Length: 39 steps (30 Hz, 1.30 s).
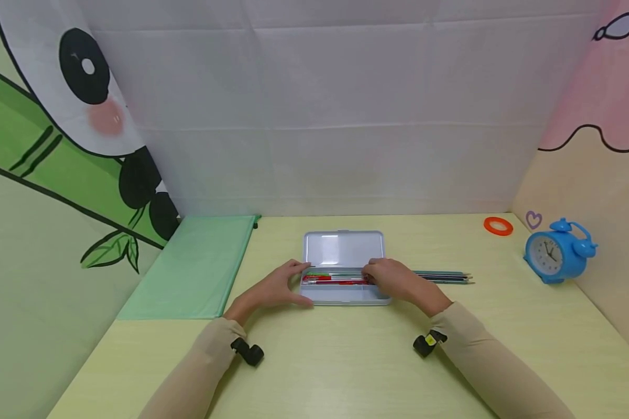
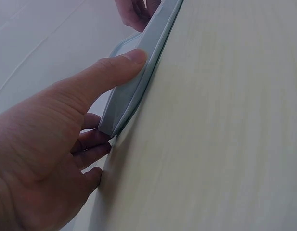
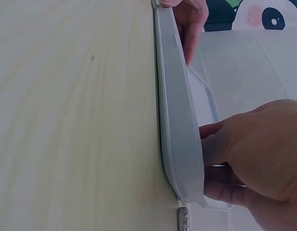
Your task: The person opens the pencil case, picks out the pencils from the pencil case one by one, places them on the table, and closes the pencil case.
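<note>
An open pale grey pencil case lies on the table, its lid tipped back. Red pens and a green one lie lengthwise inside it. My left hand spans the left end of the case, thumb on the front wall and the other fingers round the side and back. Over the right end, my right hand reaches down into the case with curled fingers, pinching a red pen at its right end; the fingertips are hidden behind the front wall in the right wrist view.
Several dark pencils lie just right of the case, partly behind my right hand. A green zip pouch lies at the left. Farther right are an orange ring and a blue alarm clock. A printed cloth hangs behind the table.
</note>
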Available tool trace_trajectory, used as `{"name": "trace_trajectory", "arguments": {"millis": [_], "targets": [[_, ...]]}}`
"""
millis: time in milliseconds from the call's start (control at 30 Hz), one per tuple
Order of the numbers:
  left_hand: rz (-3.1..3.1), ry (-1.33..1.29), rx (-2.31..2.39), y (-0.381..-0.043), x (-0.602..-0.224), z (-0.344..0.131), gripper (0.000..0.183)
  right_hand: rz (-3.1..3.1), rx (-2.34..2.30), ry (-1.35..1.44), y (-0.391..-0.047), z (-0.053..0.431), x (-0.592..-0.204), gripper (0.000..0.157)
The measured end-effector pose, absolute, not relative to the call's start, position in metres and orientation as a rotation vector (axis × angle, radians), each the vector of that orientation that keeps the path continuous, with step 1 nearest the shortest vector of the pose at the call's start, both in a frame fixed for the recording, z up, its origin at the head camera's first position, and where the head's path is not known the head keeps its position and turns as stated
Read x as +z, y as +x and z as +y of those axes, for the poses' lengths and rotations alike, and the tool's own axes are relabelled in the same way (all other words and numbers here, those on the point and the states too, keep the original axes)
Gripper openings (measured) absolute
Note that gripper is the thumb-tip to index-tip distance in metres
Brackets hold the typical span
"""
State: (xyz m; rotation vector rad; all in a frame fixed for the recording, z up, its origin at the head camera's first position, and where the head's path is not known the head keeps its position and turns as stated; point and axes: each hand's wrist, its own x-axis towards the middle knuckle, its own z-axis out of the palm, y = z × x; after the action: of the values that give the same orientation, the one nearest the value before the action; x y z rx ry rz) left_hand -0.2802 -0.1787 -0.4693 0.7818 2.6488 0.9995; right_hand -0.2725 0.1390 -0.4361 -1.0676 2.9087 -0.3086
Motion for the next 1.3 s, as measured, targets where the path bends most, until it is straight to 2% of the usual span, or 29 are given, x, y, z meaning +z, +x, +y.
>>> {"name": "trace_trajectory", "arguments": {"millis": [500,933,1300], "targets": [[2.649,0.775,1.002,-0.2818,-0.4707,-0.1774,0.098,2.874,-0.373,-1.179,-0.2768,0.1455,-0.4343,0.013],[2.648,0.791,1.008,-0.2822,-0.4703,-0.1764,0.098,2.888,-0.410,-1.296,-0.2787,0.1488,-0.4372,0.022],[2.647,0.777,1.011,-0.2824,-0.4704,-0.1766,0.100,2.954,-0.371,-1.194,-0.2759,0.1450,-0.4357,0.018]]}}
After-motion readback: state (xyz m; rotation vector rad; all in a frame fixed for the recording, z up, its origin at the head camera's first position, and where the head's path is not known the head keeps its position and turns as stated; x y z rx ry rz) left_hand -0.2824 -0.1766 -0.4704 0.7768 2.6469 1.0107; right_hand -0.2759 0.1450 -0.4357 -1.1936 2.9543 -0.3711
